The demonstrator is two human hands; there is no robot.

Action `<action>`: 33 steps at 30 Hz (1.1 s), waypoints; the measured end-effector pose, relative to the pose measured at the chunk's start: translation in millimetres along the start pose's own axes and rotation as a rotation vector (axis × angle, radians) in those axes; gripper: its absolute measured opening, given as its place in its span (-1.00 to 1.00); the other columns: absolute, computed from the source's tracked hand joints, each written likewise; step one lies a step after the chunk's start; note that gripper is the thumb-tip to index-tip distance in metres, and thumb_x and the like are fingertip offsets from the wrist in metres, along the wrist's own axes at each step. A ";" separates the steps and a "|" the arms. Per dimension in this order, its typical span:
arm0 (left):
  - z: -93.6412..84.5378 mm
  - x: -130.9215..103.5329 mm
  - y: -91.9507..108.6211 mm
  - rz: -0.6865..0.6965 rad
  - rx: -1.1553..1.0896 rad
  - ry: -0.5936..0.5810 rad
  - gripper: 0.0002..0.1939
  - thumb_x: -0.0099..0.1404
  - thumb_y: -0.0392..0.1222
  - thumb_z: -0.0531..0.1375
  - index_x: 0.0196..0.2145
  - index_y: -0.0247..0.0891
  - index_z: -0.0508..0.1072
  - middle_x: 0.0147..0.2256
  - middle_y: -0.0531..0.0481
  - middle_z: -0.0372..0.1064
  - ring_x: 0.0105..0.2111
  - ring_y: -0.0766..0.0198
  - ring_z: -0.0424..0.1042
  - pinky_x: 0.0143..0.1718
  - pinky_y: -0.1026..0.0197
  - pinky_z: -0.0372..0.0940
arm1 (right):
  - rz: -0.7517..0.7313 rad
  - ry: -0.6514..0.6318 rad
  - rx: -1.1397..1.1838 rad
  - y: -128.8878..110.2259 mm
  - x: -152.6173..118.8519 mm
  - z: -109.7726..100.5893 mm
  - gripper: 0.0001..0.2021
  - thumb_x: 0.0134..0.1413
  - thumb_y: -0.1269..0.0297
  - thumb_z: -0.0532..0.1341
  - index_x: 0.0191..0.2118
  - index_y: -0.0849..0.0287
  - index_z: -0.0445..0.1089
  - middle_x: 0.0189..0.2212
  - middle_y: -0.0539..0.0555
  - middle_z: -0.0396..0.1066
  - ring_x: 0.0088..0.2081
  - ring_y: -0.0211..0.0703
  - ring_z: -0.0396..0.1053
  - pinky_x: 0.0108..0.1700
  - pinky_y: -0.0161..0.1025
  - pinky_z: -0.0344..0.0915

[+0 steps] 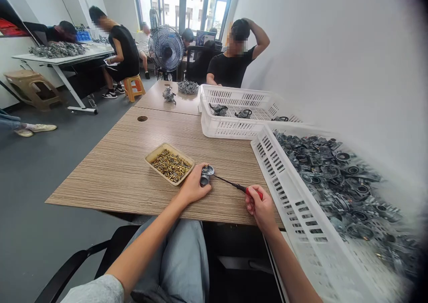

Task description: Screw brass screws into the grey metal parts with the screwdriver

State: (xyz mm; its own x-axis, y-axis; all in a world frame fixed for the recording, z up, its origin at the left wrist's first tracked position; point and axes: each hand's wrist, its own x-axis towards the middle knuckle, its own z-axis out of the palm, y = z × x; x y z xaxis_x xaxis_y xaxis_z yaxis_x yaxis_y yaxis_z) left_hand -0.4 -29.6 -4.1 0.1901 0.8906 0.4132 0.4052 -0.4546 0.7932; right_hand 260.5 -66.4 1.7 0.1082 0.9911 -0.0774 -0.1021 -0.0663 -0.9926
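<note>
My left hand (pixel 196 184) is closed around a small grey metal part (pixel 207 173) on the wooden table, just right of a beige tray (pixel 150 159) filled with small brass pieces (pixel 171 164). In my right hand (pixel 261 207) is a screwdriver (pixel 239 186) with a red and black handle. Its dark shaft points left, and the tip reaches the right side of the metal part. Whether the tip sits in a screw is too small to tell.
At the right a white crate (pixel 279 169) holds many metal parts. Another white crate (pixel 227 131) behind it holds several. A metal part (pixel 169 95) and a pile of parts (pixel 188 87) stand farther back. A person (pixel 230 64) sits beyond; a fan (pixel 166 48) stands behind.
</note>
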 end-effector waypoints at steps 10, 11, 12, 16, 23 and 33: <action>-0.3 0.2 -2.9 0.025 0.030 -0.009 -0.27 0.09 -0.39 0.20 0.25 -0.27 0.22 0.19 -0.21 0.33 0.24 -0.01 0.32 0.37 -0.09 0.18 | 0.017 -0.026 0.013 -3.2 -0.6 -0.8 -0.61 0.09 -0.09 0.42 -0.29 0.09 0.35 -0.61 -0.10 0.33 -0.68 -0.36 0.16 -0.73 -0.47 0.06; -0.3 0.2 -3.0 0.027 0.032 -0.009 -0.27 0.09 -0.39 0.20 0.25 -0.27 0.22 0.19 -0.22 0.33 0.24 -0.01 0.33 0.37 -0.09 0.18 | 0.019 -0.034 0.021 -3.3 -0.5 -1.5 -0.61 0.08 -0.09 0.43 -0.28 0.09 0.35 -0.61 -0.10 0.34 -0.67 -0.35 0.18 -0.72 -0.47 0.07; -0.5 0.2 -2.9 0.028 0.030 -0.007 -0.27 0.09 -0.38 0.20 0.24 -0.28 0.23 0.19 -0.22 0.33 0.24 -0.02 0.33 0.37 -0.09 0.18 | 0.019 -0.044 0.028 -3.4 -0.3 -2.1 -0.61 0.08 -0.09 0.43 -0.27 0.09 0.35 -0.60 -0.09 0.35 -0.66 -0.35 0.19 -0.71 -0.46 0.08; -1.5 0.6 -1.4 0.023 0.012 0.000 -0.28 0.08 -0.38 0.20 0.23 -0.29 0.25 0.16 -0.21 0.36 0.20 0.00 0.36 0.36 -0.08 0.20 | -0.005 -0.085 0.022 -4.0 -0.6 -3.6 -0.62 0.08 -0.06 0.44 -0.23 0.08 0.36 -0.56 -0.06 0.40 -0.62 -0.33 0.24 -0.66 -0.45 0.12; -4.0 1.9 2.2 0.006 -0.017 0.005 -0.28 0.06 -0.40 0.20 0.21 -0.25 0.27 0.14 -0.19 0.37 0.19 -0.01 0.37 0.34 -0.10 0.21 | -0.045 -0.117 -0.010 -5.1 -1.4 -6.3 -0.64 0.08 0.00 0.46 -0.15 0.04 0.39 -0.45 -0.02 0.46 -0.51 -0.27 0.33 -0.51 -0.38 0.28; -2.1 0.9 1.2 -0.004 0.007 0.015 -0.29 0.07 -0.39 0.22 0.22 -0.27 0.26 0.15 -0.20 0.36 0.20 -0.01 0.35 0.34 -0.09 0.21 | 0.039 -0.124 0.093 -3.6 1.8 -6.9 -0.63 0.11 -0.07 0.43 -0.18 0.05 0.38 -0.49 -0.03 0.44 -0.55 -0.30 0.30 -0.56 -0.42 0.20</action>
State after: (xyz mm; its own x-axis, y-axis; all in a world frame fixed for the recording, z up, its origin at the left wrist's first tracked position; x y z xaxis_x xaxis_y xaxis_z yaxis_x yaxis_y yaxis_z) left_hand -1.7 -29.4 -1.8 0.1756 0.8919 0.4168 0.4121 -0.4511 0.7916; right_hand 267.9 -65.1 4.5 -0.0197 0.9950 -0.0976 -0.1961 -0.0995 -0.9755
